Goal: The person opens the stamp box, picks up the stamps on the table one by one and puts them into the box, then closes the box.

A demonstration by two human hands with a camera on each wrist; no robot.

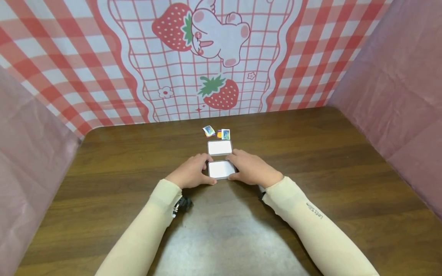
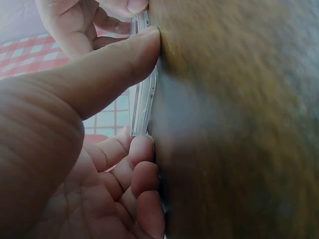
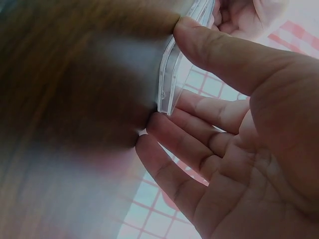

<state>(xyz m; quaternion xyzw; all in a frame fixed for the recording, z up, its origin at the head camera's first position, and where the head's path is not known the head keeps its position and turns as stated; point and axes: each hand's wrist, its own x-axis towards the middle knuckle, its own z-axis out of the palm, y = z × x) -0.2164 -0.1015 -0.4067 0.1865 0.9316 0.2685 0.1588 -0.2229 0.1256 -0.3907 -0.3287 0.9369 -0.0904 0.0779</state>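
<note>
A flat, rectangular clear plastic case point(image 1: 221, 170) with a white face lies on the table between my two hands. My left hand point(image 1: 193, 171) grips its left end, thumb at the near edge and fingers around the far corner. At the opposite end my right hand point(image 1: 253, 167) holds it likewise, thumb on the near side. Both wrist views show the transparent, layered edge of the case point(image 2: 142, 107) low against the wood, the right thumb point(image 3: 197, 42) pressing its near edge. A second white-faced case point(image 1: 219, 148) lies just beyond, close to the fingertips.
Behind the cases lie small colourful printed pieces, one on the left point(image 1: 208, 130) and one on the right point(image 1: 225, 134). The wooden table point(image 1: 328, 161) meets a red-and-white checked cloth point(image 1: 114, 84) at the back. Pink fabric point(image 1: 397, 84) hangs at both sides.
</note>
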